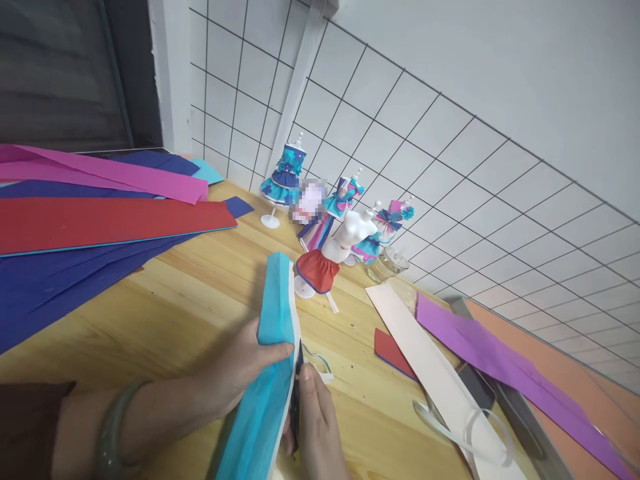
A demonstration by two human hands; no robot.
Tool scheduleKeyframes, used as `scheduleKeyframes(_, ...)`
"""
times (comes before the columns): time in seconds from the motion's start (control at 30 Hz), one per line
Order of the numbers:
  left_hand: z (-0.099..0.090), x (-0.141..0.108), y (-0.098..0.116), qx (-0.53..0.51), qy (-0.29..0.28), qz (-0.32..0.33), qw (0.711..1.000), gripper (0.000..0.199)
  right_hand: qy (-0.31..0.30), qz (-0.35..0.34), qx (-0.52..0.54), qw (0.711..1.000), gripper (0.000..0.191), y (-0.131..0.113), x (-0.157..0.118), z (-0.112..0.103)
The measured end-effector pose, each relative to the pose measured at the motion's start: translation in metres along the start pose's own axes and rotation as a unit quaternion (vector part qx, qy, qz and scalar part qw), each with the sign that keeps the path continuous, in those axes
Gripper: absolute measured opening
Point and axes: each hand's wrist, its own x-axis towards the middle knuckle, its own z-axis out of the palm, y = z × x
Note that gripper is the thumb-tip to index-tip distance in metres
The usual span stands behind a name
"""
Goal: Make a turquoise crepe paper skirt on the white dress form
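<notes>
My left hand (pixel 237 363) is closed on a long turquoise strip of crepe paper (pixel 277 307), its thumb lying across the front near the right edge. A white layer shows along that edge. My right hand (pixel 320 420) grips dark scissors (pixel 295 407), whose blades point away from me along the white edge. Whether the blades are open or shut cannot be made out. A thin turquoise and white offcut (pixel 323 373) lies just right of the scissors. Beyond the strip stands a small white dress form (pixel 350 232) wearing a red skirt (pixel 317 271) with a blue hem.
Purple (pixel 175 187), red (pixel 110 223) and dark blue (pixel 75 280) papers lie on the left. More dressed forms (pixel 283 173) and a glass (pixel 387 263) stand at the back. Pale paper (pixel 425 360), a red piece (pixel 393 352) and purple paper (pixel 490 350) lie right.
</notes>
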Motion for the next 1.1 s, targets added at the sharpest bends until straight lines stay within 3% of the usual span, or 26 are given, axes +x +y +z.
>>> scheduleKeyframes(0.13,0.0,0.0,-0.001,0.001,-0.002,0.019,1.0,0.025,0.003,0.084,0.017,0.996,0.059,0.0,-0.003,0.002)
scheduleKeyframes(0.47,0.001,-0.002,-0.003,0.024,0.006,0.011,1.0,0.022,0.036,0.045,0.028,0.998,0.054,0.012,-0.001,0.004)
scheduleKeyframes(0.67,0.004,-0.002,-0.002,0.02,-0.001,0.009,1.0,0.022,0.007,0.06,0.018,0.998,0.053,0.021,0.002,0.004)
scheduleKeyframes(0.83,0.003,-0.002,-0.002,0.02,0.001,0.014,1.0,0.023,0.044,0.02,0.005,0.999,0.052,0.02,0.004,0.001)
scheduleKeyframes(1.1,0.004,-0.002,-0.003,0.015,-0.002,0.018,1.0,0.02,-0.011,0.033,-0.015,0.999,0.049,0.014,0.001,-0.003)
